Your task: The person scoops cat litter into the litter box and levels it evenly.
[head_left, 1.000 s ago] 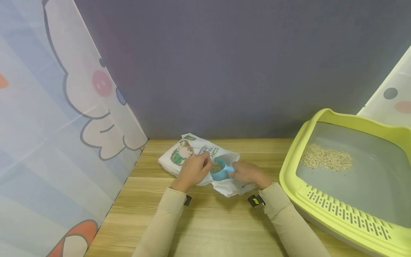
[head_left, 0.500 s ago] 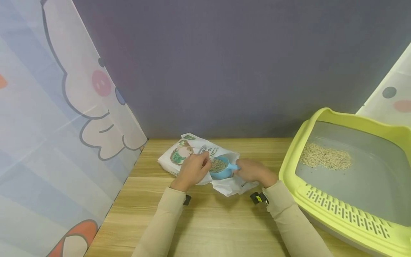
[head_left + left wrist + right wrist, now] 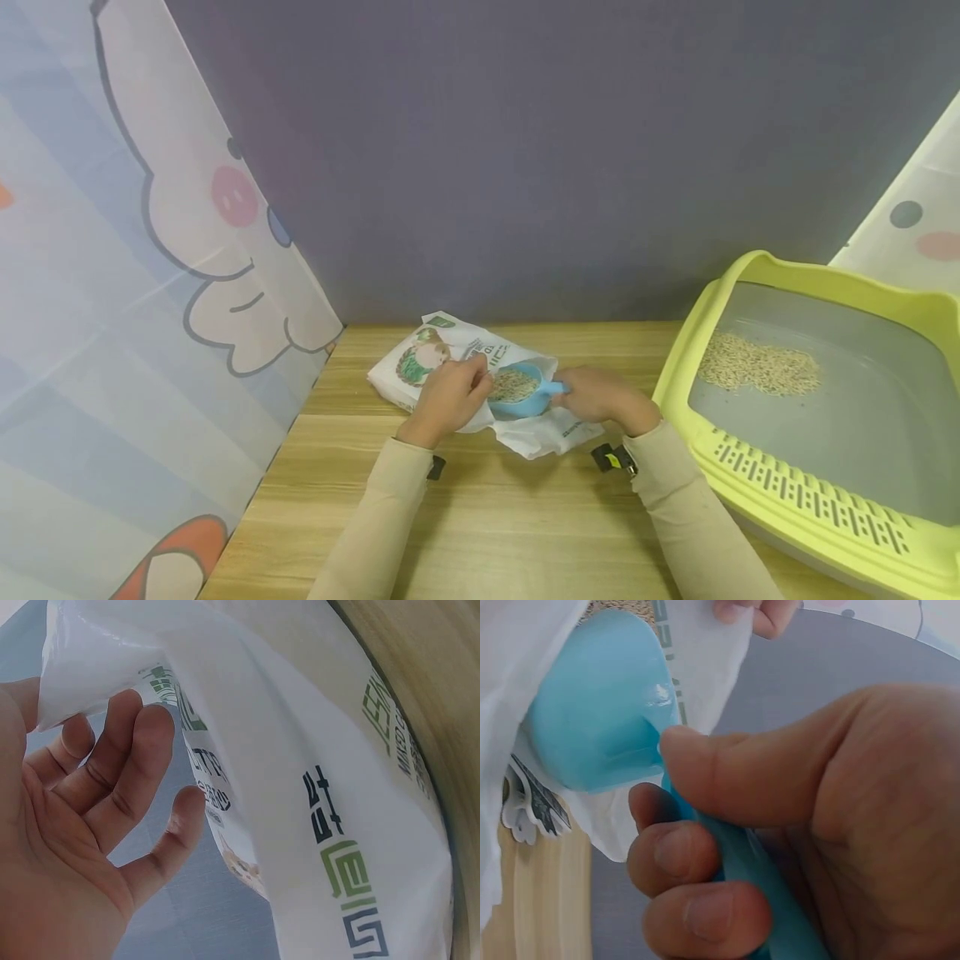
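Note:
A white printed litter bag [image 3: 427, 367] lies on its side with its mouth toward the right. My left hand [image 3: 452, 396] pinches the upper edge of that mouth between thumb and fingertips; in the left wrist view the other fingers of the left hand [image 3: 97, 802] are bent beside the plastic. In the mouth sits a blue scoop [image 3: 528, 404], heaped with tan pellets [image 3: 512, 385]. My right hand [image 3: 596, 396] grips its handle, and in the right wrist view the thumb lies along the top of the handle [image 3: 757, 877]. The bag's lower flap spreads beneath the scoop.
At the right stands a yellow-rimmed litter box [image 3: 678, 400] with a grey floor and a patch of pellets [image 3: 757, 367] on its left side. The wooden table [image 3: 495, 525] meets a dark grey panel [image 3: 525, 167] behind. A cartoon-printed curtain [image 3: 112, 333] hangs at the left.
My right hand has drawn the scoop slightly right and tilted it, so more of its pellets show in the bag mouth. The left hand has stayed at the bag's edge.

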`<action>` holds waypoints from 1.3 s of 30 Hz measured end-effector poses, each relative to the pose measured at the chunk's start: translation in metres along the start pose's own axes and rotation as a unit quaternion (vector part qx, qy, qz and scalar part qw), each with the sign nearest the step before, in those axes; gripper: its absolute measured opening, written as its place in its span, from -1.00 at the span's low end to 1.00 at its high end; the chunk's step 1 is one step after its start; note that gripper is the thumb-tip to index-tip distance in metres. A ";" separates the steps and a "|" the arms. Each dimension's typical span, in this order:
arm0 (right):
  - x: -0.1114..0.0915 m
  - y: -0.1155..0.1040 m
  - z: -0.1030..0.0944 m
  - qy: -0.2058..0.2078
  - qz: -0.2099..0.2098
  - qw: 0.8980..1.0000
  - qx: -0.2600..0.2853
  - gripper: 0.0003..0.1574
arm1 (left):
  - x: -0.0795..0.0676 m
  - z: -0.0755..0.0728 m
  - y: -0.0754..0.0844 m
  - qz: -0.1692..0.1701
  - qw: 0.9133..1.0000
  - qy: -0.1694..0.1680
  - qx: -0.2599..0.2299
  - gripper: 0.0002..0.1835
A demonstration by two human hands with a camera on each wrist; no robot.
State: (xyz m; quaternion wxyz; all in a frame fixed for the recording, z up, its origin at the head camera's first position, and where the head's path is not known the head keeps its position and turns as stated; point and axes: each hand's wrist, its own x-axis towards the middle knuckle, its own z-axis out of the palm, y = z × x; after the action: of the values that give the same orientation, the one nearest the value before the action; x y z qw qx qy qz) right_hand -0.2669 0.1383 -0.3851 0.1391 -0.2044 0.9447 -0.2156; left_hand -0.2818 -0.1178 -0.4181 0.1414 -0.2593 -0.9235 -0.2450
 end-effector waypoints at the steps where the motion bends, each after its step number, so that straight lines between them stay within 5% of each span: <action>1: -0.001 0.000 -0.001 -0.002 0.000 1.000 0.002 -0.70 | 0.000 0.000 0.000 0.000 1.000 0.001 0.000 -0.76; 20: -0.018 0.002 -0.020 -0.002 -0.004 0.999 -0.041 -0.76 | 0.000 0.001 -0.001 0.001 1.000 0.006 0.001 -0.74; 39: -0.040 0.006 -0.039 0.000 -0.009 1.000 -0.013 -0.74 | 0.000 0.002 -0.003 0.003 1.000 0.007 0.005 -0.76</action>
State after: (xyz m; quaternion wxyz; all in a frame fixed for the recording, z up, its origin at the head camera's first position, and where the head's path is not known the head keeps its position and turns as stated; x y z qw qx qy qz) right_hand -0.2476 0.1747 -0.3470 0.1345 -0.2152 0.9454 -0.2044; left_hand -0.2841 -0.1186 -0.4209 0.1503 -0.2592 -0.9230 -0.2416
